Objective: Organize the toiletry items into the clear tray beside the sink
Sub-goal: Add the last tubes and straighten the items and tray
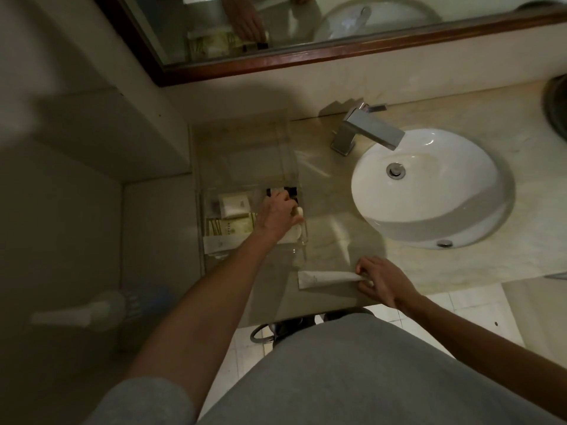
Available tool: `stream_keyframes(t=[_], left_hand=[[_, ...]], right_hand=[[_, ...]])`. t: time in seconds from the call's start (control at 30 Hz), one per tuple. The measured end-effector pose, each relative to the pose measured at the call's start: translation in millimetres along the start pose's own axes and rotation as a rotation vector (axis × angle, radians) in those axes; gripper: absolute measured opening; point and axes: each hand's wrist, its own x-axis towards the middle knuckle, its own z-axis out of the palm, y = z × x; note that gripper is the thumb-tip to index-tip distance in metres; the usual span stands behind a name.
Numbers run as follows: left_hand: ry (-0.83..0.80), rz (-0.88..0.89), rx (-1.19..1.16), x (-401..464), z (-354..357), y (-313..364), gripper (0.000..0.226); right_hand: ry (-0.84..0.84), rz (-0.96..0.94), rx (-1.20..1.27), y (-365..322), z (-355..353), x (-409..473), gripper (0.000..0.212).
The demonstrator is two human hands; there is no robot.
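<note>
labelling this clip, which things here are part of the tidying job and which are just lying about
Job: tray; packets in it; tube on the counter, held by right hand; left hand in the tray.

Lying about: sink; tap; mirror.

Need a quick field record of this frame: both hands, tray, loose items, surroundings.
left hand: inside the clear tray, gripping a small pale bottle
right hand: on the counter, pinching one end of a white tube
white tube: lying flat on the counter, outside the tray, near the front edge
tray contents: several pale packets and sachets; labels unreadable
sink: right of the tray, faucet behind it
mirror: on the wall above the counter
</note>
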Motion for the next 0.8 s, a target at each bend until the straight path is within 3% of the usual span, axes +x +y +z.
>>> stream_keyframes(t=[0.37, 0.5, 0.6, 0.8], left_hand=[[-0.014, -0.115, -0.197, -1, 1, 2, 0.014], [0.088, -0.051, -0.113, -7, 0, -3, 0.021], [0.037, 0.011, 0.06, -12, -3, -11, 0.025], [-0.006, 0.053, 0.19, -8, -11, 9, 0.027]], right_hand=[[-0.035, 0.026, -0.015, -2, -3, 0, 0.023], [-0.016, 0.024, -0.009, -4, -3, 1, 0.022], [-0.014, 0.018, 0.0, -3, -3, 0, 0.024], [-0.02, 0.022, -0.009, -4, -3, 1, 0.024]])
